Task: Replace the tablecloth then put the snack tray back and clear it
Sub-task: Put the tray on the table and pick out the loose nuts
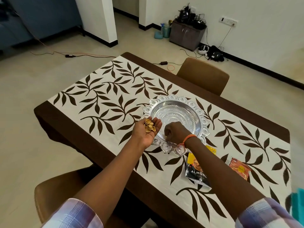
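Note:
A round silver snack tray (194,104) with an ornate scalloped rim sits on the white tablecloth (105,96) printed with brown leaves. My left hand (148,130) is palm up at the tray's left edge, cupping several pistachio shells (149,125). My right hand (175,131), with an orange band at the wrist, reaches into the tray's near side, fingers pinched together on something small that I cannot make out. The rest of the tray's bowl looks bare.
An almond packet (197,171) and an orange snack packet (239,169) lie on the cloth near my right arm. Brown chairs stand at the far side (204,74) and the near side (57,191). Cables and a small cabinet (185,34) are on the floor beyond.

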